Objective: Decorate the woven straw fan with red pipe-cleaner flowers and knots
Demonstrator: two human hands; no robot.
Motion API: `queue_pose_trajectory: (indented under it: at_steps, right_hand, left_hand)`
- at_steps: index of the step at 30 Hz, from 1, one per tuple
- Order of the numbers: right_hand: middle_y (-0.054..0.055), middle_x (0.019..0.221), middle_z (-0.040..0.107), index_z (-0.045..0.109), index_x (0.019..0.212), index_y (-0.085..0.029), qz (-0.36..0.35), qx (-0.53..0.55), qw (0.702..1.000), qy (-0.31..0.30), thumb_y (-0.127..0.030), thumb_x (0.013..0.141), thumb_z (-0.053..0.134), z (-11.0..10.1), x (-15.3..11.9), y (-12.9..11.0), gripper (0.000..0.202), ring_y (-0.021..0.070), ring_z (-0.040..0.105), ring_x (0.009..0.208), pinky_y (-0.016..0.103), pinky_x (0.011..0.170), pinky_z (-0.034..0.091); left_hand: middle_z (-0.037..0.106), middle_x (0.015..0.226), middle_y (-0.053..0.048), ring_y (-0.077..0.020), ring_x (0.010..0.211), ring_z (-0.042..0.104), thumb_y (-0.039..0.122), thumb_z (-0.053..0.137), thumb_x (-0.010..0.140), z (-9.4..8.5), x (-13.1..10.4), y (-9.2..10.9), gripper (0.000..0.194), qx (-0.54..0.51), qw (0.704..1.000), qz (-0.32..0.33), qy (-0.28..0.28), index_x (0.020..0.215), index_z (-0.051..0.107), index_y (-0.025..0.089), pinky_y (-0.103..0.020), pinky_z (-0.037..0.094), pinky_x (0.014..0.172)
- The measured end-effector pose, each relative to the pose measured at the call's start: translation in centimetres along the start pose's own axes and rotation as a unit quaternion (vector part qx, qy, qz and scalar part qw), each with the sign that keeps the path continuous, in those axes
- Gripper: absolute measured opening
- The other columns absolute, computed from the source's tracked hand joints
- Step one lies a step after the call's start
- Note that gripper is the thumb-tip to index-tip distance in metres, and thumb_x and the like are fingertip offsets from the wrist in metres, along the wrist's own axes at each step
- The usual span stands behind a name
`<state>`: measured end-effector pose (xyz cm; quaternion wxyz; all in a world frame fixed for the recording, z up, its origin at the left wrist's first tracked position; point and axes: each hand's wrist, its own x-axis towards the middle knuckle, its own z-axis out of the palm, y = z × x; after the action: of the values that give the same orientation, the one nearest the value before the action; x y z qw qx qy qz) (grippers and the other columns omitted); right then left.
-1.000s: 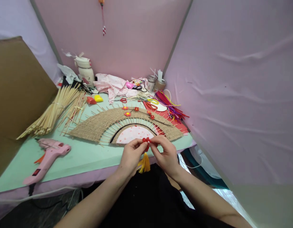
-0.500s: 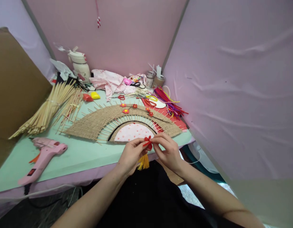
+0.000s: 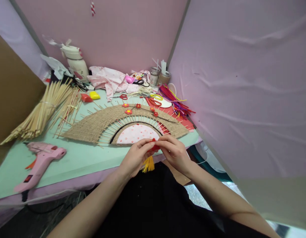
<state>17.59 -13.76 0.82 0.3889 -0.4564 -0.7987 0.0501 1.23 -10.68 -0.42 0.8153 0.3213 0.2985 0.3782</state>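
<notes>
Between my fingertips is a small red pipe cleaner (image 3: 155, 147) bent into loops, mostly covered by the fingers. My left hand (image 3: 136, 158) pinches it from the left, thumb on top. From the right, the thumb and index finger of my right hand (image 3: 174, 151) close on the same piece. A yellow tassel (image 3: 148, 164) hangs below my left hand. Just beyond both hands lies a wide fan (image 3: 93, 127) of sticks woven with brown twine, with a pink dotted half-round centre (image 3: 135, 134). Several red and orange flowers (image 3: 128, 112) sit along its upper part.
A pink glue gun (image 3: 41, 165) lies at the front left, below a bundle of thin sticks (image 3: 41, 112). Scissors (image 3: 155, 101), colourful pipe cleaners (image 3: 176, 100), pink cloth (image 3: 108, 79) and a bottle (image 3: 75, 62) are at the back. A cardboard panel (image 3: 11, 89) stands at left.
The view has shifted slightly, so the table sits a little further left and up. Both hands have drawn closer around the red pipe cleaner, hiding loops that showed before.
</notes>
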Motion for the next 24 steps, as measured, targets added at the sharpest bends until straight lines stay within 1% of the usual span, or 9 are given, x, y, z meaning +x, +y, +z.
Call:
queue_pose_trajectory:
  at_steps: [4,9,14,18,21,24]
  right_hand:
    - [0.007,0.094,0.063,0.065,0.102,-0.023,0.023,0.037,0.999,0.005,-0.014,0.089,0.051,0.1,-0.2,-0.1,0.021,0.0157,0.061,0.087,0.03,0.076,0.052]
    - [0.006,0.091,0.062,0.067,0.096,-0.022,0.036,0.055,0.998,0.014,-0.017,0.088,0.053,-0.2,-0.2,-0.2,0.017,0.0159,0.061,0.085,0.03,0.074,0.052]
    - [0.005,0.09,0.061,0.068,0.094,-0.023,0.044,0.102,0.994,-0.003,-0.018,0.088,0.054,-0.7,-0.1,0.0,0.016,0.0155,0.06,0.085,0.03,0.075,0.051]
    - [0.004,0.089,0.056,0.069,0.092,-0.024,0.079,0.164,0.983,-0.014,-0.02,0.086,0.058,-0.9,-0.2,0.7,0.013,0.0152,0.057,0.085,0.032,0.077,0.049]
    - [0.003,0.085,0.053,0.071,0.088,-0.024,0.107,0.211,0.971,-0.035,-0.023,0.083,0.063,-1.1,-0.2,1.1,0.009,0.0149,0.055,0.083,0.032,0.077,0.047]
    - [0.002,0.085,0.053,0.07,0.084,-0.022,0.134,0.258,0.953,-0.087,-0.024,0.082,0.065,-1.3,0.0,1.3,0.006,0.0143,0.054,0.083,0.031,0.077,0.047]
  left_hand:
    - [0.066,0.082,-0.002,-0.0111,0.078,0.061,0.028,0.074,0.07,0.4,0.1,-0.5,0.018,0.003,1.0,0.01,0.026,0.081,0.068,0.015,-0.025,0.047,0.081]
    - [0.069,0.082,-0.004,-0.0134,0.077,0.062,0.032,0.075,0.067,0.7,0.0,-0.7,0.024,0.037,0.998,0.019,0.051,0.081,0.069,0.013,-0.028,0.048,0.08]
    - [0.071,0.084,-0.005,-0.0158,0.079,0.063,0.033,0.075,0.067,0.6,-0.1,-1.0,0.025,0.073,0.994,0.052,0.061,0.083,0.07,0.015,-0.03,0.048,0.082]
    - [0.071,0.081,-0.004,-0.015,0.076,0.063,0.032,0.076,0.065,0.8,-0.1,-1.0,0.024,0.089,0.992,0.047,0.076,0.081,0.071,0.015,-0.028,0.048,0.077]
    - [0.071,0.078,-0.003,-0.0144,0.074,0.062,0.03,0.076,0.064,0.7,0.0,-1.1,0.021,0.089,0.993,0.042,0.072,0.079,0.071,0.015,-0.027,0.048,0.074]
    - [0.071,0.08,-0.004,-0.0145,0.075,0.062,0.028,0.074,0.067,0.5,0.1,-1.4,0.017,0.119,0.989,0.057,0.063,0.079,0.072,0.016,-0.026,0.047,0.075]
